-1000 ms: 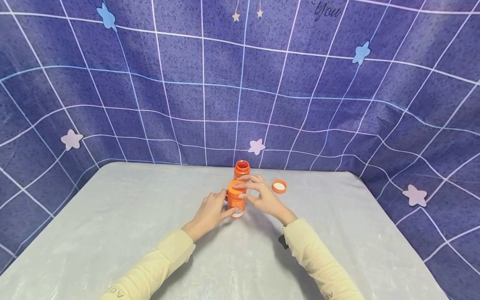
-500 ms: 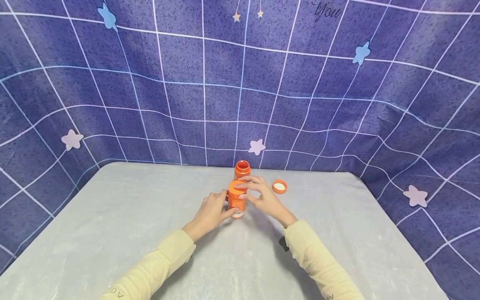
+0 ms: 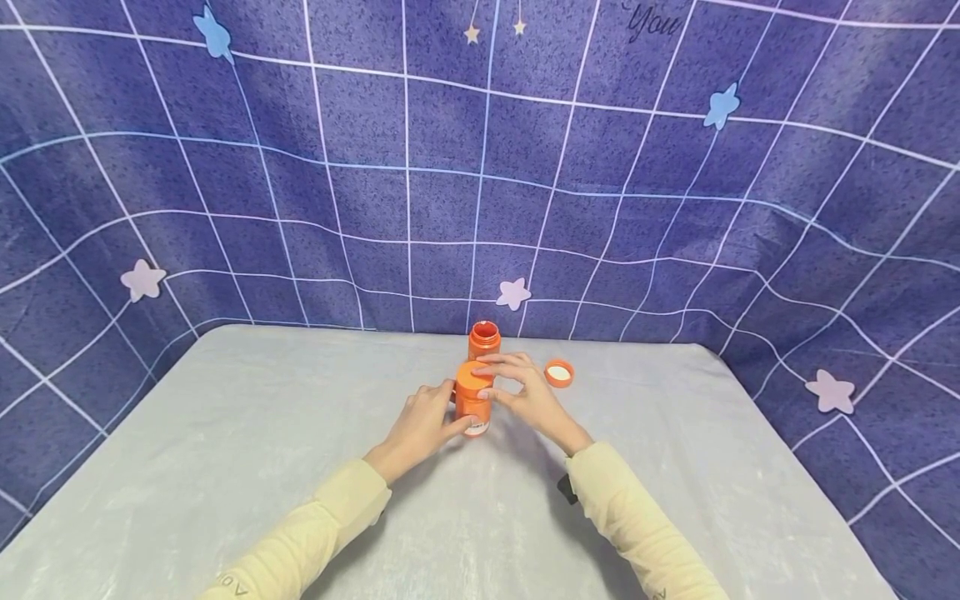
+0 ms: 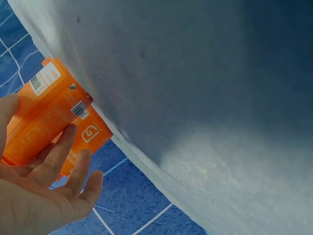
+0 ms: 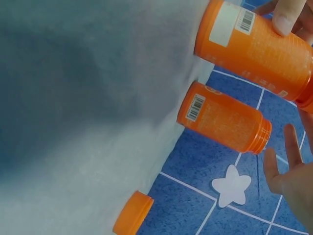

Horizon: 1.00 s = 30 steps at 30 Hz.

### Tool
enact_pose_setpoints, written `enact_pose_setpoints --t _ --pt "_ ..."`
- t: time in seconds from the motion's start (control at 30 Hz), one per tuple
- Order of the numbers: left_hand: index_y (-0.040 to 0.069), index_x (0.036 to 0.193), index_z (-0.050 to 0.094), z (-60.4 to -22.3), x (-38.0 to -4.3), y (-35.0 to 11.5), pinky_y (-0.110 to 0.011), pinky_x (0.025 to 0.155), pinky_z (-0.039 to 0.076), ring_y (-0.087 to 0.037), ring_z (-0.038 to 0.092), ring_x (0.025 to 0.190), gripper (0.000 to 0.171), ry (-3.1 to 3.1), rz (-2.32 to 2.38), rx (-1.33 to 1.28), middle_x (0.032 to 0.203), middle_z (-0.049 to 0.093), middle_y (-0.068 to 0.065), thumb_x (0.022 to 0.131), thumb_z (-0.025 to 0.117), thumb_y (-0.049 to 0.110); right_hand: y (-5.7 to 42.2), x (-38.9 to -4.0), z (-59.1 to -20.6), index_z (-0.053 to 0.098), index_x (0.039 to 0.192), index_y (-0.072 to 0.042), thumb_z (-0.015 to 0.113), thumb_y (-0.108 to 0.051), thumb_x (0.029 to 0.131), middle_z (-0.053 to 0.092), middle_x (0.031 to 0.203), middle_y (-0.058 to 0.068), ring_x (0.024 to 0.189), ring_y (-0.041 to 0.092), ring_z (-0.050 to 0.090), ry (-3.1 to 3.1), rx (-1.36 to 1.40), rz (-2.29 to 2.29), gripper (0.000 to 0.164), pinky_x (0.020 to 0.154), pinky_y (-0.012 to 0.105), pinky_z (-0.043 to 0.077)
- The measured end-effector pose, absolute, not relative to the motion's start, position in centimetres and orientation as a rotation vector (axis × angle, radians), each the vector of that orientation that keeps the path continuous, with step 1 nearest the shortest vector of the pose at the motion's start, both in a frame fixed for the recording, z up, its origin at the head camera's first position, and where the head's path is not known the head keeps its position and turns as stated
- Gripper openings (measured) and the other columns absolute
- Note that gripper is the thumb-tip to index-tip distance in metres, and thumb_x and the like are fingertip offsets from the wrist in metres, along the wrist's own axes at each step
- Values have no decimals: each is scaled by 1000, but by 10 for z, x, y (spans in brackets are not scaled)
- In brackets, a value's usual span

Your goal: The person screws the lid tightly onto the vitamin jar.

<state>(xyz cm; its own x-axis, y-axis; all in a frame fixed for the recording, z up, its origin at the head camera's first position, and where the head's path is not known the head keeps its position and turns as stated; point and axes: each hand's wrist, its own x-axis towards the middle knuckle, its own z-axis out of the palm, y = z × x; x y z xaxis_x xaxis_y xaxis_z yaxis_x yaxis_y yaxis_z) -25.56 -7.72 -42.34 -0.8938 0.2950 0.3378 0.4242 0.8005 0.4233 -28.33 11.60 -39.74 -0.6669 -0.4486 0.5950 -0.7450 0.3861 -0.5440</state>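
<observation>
An orange bottle point(image 3: 474, 408) stands upright near the middle of the table, topped by an orange cap point(image 3: 469, 381). My left hand point(image 3: 422, 423) grips its body, with the thumb across the front near the white label. At the top, my right hand point(image 3: 531, 397) holds the cap, thumb on the near side and fingers over the top. Directly behind stands a second orange bottle point(image 5: 222, 117), uncapped, its threaded neck showing; neither hand appears to hold it. Part of the front bottle's neck is out of frame in the right wrist view.
Right of the bottles, a loose orange cap point(image 3: 558, 373) lies with its white inside up. A grey-white cloth covers the table point(image 3: 300, 392). Behind the far edge hangs a blue curtain point(image 3: 360, 192) with grid lines and stars.
My right fingertips shift very slightly over the cap. The left hand, both bottles and the loose cap keep their places.
</observation>
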Motion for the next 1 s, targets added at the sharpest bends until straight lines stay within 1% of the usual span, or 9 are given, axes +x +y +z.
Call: enact_pose_setpoints --t 0.23,0.43,0.67,1.0 --pt "11 109 55 -423 -255 -78 -43 78 43 -25 57 88 47 -2731 -742 -560 99 66 -3 79 66 45 117 -286 -396 65 112 -12 75 -18 74 65 114 2 109 19 50 -2329 1029 1150 40 95 37 38" --pt "11 109 55 -423 -256 -78 -43 78 43 -25 57 87 46 -2730 -742 -568 98 67 -4 79 67 44 117 -286 -397 65 110 -11 76 -18 72 67 109 2 108 21 51 -2302 1037 1139 40 94 38 39" --pt "11 108 55 -423 -256 -78 -43 77 43 -25 57 87 47 -2725 -734 -569 98 67 -3 79 67 44 118 -287 -398 65 112 -13 75 -19 74 66 111 -1 109 18 50 -2335 1013 1145 39 95 37 38" --pt "10 109 55 -423 -257 -78 -44 78 43 -25 57 88 48 -2728 -726 -569 99 66 -4 79 66 45 118 -287 -400 63 115 -14 72 -17 77 64 114 -2 109 16 49 -2357 1000 1199 38 94 38 38"
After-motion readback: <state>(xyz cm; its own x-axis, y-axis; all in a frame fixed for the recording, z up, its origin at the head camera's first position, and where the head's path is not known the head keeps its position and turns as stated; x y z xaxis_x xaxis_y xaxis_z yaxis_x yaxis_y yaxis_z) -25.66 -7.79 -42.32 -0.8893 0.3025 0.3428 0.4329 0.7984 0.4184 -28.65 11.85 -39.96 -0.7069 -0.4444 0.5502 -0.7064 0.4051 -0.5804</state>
